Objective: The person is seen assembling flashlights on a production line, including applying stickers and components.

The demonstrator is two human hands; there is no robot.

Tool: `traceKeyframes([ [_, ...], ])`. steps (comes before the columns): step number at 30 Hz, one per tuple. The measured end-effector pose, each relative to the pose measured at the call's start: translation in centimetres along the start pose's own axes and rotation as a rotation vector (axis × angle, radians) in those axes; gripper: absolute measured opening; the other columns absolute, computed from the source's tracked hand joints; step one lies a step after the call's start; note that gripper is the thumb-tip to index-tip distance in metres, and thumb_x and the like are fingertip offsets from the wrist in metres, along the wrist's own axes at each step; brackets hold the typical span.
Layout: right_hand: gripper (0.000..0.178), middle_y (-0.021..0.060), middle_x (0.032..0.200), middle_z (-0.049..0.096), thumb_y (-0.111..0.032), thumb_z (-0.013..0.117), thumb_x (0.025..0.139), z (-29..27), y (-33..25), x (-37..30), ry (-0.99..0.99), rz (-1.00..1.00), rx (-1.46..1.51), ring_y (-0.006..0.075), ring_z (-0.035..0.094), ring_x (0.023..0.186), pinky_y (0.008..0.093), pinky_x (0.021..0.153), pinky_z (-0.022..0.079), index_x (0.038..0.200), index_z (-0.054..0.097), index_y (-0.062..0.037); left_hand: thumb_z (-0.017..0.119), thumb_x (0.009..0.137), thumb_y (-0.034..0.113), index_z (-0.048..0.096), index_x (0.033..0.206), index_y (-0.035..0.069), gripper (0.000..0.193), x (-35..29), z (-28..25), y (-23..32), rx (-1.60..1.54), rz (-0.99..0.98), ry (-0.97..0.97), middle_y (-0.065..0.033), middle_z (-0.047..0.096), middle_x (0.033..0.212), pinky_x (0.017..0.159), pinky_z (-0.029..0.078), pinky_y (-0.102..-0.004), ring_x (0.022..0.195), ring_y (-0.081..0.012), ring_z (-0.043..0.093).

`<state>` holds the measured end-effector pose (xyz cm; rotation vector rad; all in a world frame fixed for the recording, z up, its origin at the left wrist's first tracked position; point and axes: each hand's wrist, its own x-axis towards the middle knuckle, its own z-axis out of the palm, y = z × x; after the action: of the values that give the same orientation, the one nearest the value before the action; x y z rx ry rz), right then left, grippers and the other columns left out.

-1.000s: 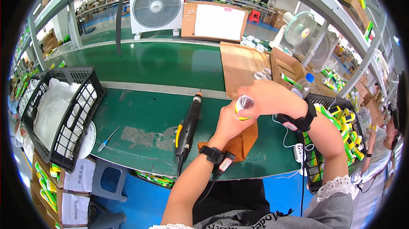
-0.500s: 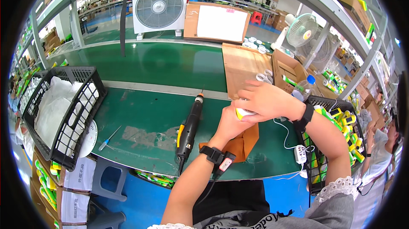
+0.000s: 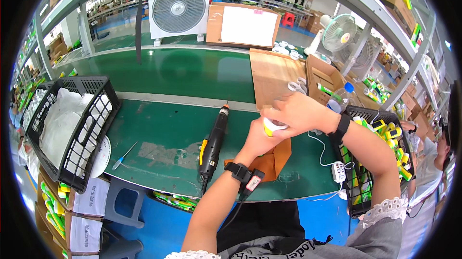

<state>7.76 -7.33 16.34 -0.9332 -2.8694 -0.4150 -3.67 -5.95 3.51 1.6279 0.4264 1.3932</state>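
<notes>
Over the front of the green workbench, my left hand (image 3: 257,138) is wrapped around a small yellow-and-white device (image 3: 273,127). From above, my right hand (image 3: 298,110) closes over its top, fingers bent. Most of the device is hidden by the hands, so its full shape cannot be told. Beneath them lies an orange-brown folded piece (image 3: 278,161), partly covered by my left wrist. Left of my hands rests a black electric screwdriver (image 3: 213,144) with a yellow lever. A small blue-handled screwdriver (image 3: 124,156) lies farther left.
A black crate (image 3: 72,129) with white sheets stands at the left. At the right are a black crate (image 3: 353,182) of yellow-green devices, a white power strip (image 3: 339,172) with its cable, and a bottle (image 3: 342,97). White scissors (image 3: 297,85) lie on brown cardboard (image 3: 274,73) behind my hands.
My right hand has shifted and turned slightly on the device, so more of its white part shows. My left hand still holds it in nearly the same place.
</notes>
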Motion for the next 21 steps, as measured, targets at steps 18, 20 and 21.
traceKeyframes([
  [18,0.032,0.0146,0.056,0.053,-0.041,0.048,0.078,0.4,-2.2,0.3,-0.098,0.240,-0.095,0.0312,0.053,0.050,0.0407,0.046,0.039,0.092,0.050,-0.0124,0.065,0.069,0.007,0.052,0.089,0.000,0.025,0.1,0.3,0.5,0.174,-0.004,0.084,-0.0091,0.062,0.083,0.067,0.047,-0.0287,0.075,-0.0182,0.061],
  [20,0.042,0.0108,0.064,0.056,-0.048,0.045,0.080,0.6,-2.8,0.6,-0.106,0.424,0.001,0.0242,0.056,0.056,0.0360,0.049,0.040,0.102,0.048,-0.0120,0.065,0.069,0.008,0.052,0.087,0.000,0.024,-0.2,0.0,-0.1,0.162,-0.011,0.122,-0.0100,0.063,0.083,0.068,0.048,-0.0298,0.076,-0.0214,0.062],
  [21,0.042,0.0108,0.064,0.056,-0.048,0.045,0.080,1.5,-2.4,0.3,-0.095,0.422,-0.002,0.0242,0.056,0.056,0.0360,0.049,0.040,0.102,0.048,-0.0120,0.062,0.069,0.007,0.053,0.087,0.001,0.020,-0.3,0.2,-1.1,-0.055,-0.074,0.232,-0.0078,0.060,0.079,0.065,0.047,-0.0286,0.071,-0.0178,0.059],
])
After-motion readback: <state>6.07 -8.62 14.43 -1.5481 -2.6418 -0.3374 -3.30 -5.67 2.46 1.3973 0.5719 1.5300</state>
